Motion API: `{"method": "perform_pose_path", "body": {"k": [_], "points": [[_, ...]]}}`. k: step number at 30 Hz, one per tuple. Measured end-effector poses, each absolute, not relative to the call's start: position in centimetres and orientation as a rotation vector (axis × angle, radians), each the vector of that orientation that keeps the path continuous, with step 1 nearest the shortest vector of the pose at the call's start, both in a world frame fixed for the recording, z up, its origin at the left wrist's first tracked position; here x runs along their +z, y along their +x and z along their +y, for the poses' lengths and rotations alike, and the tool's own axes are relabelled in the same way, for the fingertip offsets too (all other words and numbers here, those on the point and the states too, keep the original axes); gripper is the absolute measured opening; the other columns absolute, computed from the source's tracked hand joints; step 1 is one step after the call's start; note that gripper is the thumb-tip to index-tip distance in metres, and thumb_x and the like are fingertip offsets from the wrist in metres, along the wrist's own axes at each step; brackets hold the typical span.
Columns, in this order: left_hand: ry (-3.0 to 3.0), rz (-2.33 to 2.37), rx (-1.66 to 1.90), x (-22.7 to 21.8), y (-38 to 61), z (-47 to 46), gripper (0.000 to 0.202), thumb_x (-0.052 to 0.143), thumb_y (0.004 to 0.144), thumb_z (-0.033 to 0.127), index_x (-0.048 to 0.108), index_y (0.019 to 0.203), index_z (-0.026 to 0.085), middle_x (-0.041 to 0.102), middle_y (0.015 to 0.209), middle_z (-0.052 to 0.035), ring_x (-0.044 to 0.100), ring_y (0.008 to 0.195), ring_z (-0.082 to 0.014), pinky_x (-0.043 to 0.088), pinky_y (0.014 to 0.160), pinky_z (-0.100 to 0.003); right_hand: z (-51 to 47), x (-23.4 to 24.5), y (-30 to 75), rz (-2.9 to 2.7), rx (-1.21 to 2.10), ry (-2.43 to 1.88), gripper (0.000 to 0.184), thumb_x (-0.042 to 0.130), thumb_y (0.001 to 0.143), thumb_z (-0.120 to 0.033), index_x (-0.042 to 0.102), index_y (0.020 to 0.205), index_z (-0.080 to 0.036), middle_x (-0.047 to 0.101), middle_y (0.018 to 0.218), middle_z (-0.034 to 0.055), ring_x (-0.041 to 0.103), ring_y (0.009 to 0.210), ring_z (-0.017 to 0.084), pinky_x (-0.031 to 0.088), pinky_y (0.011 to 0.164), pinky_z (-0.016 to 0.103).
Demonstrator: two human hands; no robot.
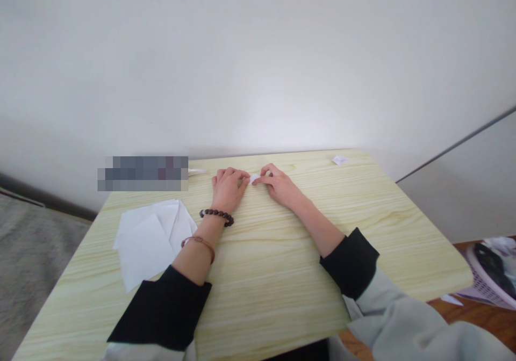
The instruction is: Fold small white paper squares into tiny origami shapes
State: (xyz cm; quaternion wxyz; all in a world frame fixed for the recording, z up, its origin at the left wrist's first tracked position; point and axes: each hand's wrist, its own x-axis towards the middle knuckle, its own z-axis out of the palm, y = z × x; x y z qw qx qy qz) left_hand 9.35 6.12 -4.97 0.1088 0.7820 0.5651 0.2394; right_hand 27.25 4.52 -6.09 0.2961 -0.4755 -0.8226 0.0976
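Near the far side of the table, a small white piece of folded paper [253, 179] lies between my two hands. My left hand [229, 186] rests on the tabletop with fingers bent, its thumb and forefinger closed at the paper's left edge. From the other side, my right hand [279, 185] pinches the paper's right edge between thumb and forefinger. The fingers cover much of the paper, so its exact shape is hard to make out. Several loose white paper sheets [147, 245] lie overlapped beside my left forearm.
A small folded white paper [339, 160] sits at the table's far right corner. A blurred-out dark object [143, 174] lies at the back left. The wall [258, 71] borders the wood-grain table [266, 286]. A purple basket [486, 283] stands on the floor at right.
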Motion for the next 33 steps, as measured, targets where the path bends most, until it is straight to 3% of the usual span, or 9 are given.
{"method": "perform_pose_path", "body": {"k": [19, 33], "points": [[2.295, 1.667, 0.708, -5.1, 9.3, 6.2, 0.022, 0.051, 0.086, 0.035, 0.069, 0.095, 0.027, 0.063, 0.100, -0.0054, 0.047, 0.104, -0.0280, 0.034, 0.087, -0.043, 4.6, -5.8, 28.1, -2.177, 0.194, -1.356, 0.041, 0.041, 0.073, 0.003, 0.074, 0.083, -0.020, 0.060, 0.096, 0.0044, 0.055, 0.076, 0.013, 0.044, 0.073, 0.026], [2.295, 1.666, 0.706, -5.1, 9.4, 6.2, 0.022, 0.051, 0.086, 0.034, 0.069, 0.095, 0.027, 0.063, 0.100, -0.0052, 0.047, 0.105, -0.0280, 0.034, 0.087, -0.043, 4.4, -5.6, 28.8, -2.122, 0.197, -1.464, 0.041, 0.044, 0.073, 0.002, 0.075, 0.079, -0.023, 0.066, 0.092, 0.0019, 0.061, 0.085, 0.016, 0.046, 0.079, 0.028]]}}
